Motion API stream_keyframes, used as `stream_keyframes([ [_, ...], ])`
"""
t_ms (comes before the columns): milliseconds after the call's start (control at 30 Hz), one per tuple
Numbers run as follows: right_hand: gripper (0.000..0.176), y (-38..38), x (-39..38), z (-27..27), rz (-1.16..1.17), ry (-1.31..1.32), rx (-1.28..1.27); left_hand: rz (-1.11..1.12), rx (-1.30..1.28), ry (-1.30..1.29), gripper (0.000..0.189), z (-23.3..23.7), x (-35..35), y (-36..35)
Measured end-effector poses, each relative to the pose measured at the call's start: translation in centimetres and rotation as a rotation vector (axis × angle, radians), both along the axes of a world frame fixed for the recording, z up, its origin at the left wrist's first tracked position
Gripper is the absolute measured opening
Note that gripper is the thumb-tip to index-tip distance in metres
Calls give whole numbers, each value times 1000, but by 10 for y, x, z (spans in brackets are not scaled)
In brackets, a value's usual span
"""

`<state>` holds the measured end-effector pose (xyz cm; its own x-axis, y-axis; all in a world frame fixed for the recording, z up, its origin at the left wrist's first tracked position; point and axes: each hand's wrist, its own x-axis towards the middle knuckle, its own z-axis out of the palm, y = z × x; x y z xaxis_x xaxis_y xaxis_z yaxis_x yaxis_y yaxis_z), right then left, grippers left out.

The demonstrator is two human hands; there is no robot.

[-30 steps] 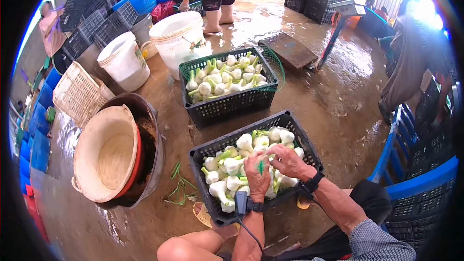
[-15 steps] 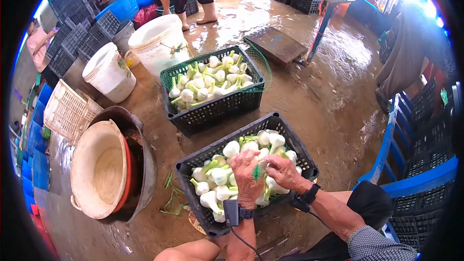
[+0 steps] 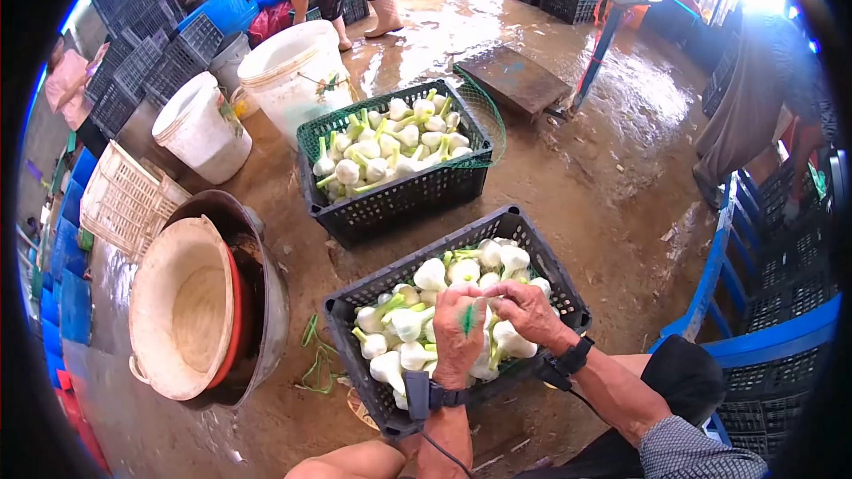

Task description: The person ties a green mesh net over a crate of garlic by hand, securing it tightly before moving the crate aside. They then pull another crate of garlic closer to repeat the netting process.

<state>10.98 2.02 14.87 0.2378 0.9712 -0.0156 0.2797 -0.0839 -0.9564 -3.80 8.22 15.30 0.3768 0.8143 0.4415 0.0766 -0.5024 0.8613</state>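
Note:
A black plastic crate [image 3: 351, 386] in front of me holds white garlic bulbs [image 3: 408, 324] with short green stems. Above those bulbs, my left hand [image 3: 457, 341] has its fingers curled and closed; whatever they grip is hidden behind the hand. A green patch shows on its back. Close beside it, touching or nearly so, my right hand [image 3: 532, 313] is closed in a pinch, and I cannot make out what is in it. Both wrists wear black straps. Just beyond stands a second black crate [image 3: 399, 213] full of garlic bulbs, with green netting [image 3: 497, 129] at its far-right corner.
Left are nested basins [image 3: 146, 302], a white basket [image 3: 111, 204] and white buckets [image 3: 213, 155]. A platform scale [image 3: 515, 80] stands beyond the crates, and a blue rail [image 3: 710, 257] runs at right. Green strips [image 3: 315, 355] lie on the wet floor. Other people are around.
My hands stay over the near crate; the fingers of both have shifted slightly and the right hand is a little closer to the left. A person at the back has bent lower.

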Motion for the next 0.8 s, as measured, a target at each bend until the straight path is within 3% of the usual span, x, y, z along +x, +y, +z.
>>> stream_keyframes([
  [67,16,7,-1,19,-91,107,-49,23,92,30,15,0,-1,-3],
  [100,15,13,4,15,-101,-134,83,15,146,69,13,-1,0,-5],
  [200,20,38,12,39,45,-373,249,11,238,175,10,-3,3,-12],
  [267,24,55,8,53,350,-367,115,-17,236,281,11,-8,2,-14],
  [400,28,88,10,46,641,-385,-190,69,214,327,12,-11,1,-22],
  [433,31,88,7,45,588,-210,-295,114,254,292,12,-11,1,-25],
  [800,23,85,2,40,501,-4,-262,176,299,238,12,-15,-5,-35],
])
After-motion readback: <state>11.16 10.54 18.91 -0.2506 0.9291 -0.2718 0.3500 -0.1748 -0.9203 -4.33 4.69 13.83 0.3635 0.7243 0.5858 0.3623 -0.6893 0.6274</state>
